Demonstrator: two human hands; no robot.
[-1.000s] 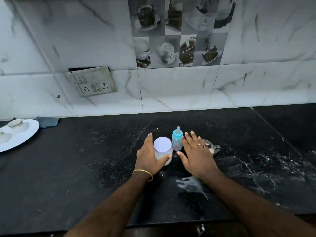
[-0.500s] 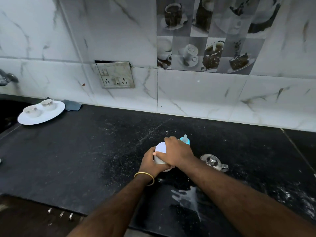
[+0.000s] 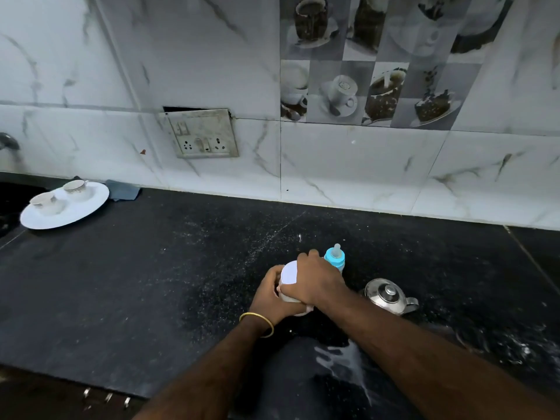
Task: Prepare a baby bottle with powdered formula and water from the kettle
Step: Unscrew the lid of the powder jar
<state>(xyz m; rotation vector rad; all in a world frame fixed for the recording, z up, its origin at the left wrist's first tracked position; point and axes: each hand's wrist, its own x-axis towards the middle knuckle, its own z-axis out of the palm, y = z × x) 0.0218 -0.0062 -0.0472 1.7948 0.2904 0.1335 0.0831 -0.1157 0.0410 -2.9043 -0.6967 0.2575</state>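
Note:
A white formula jar [image 3: 288, 275] with a pale lid stands on the black counter [image 3: 151, 283]. My left hand [image 3: 271, 298] wraps around the jar's body from the left. My right hand [image 3: 318, 280] lies over the lid and grips it from above. Just behind my right hand stands the baby bottle [image 3: 335, 257], upright, with a blue collar and clear teat. A small steel kettle [image 3: 388, 295] with its lid on sits to the right of my hands, untouched.
A white plate [image 3: 91, 207] with two small cups sits at the far left, a blue cloth [image 3: 122, 190] behind it. A wall socket panel [image 3: 201, 133] hangs on the tiles. Spilled white liquid [image 3: 342, 359] and scattered powder mark the counter near its front edge.
One second ago both hands lay open beside the jar and bottle. My right hand then moved left onto the jar's lid, and my left hand closed around the jar. The view shifted left.

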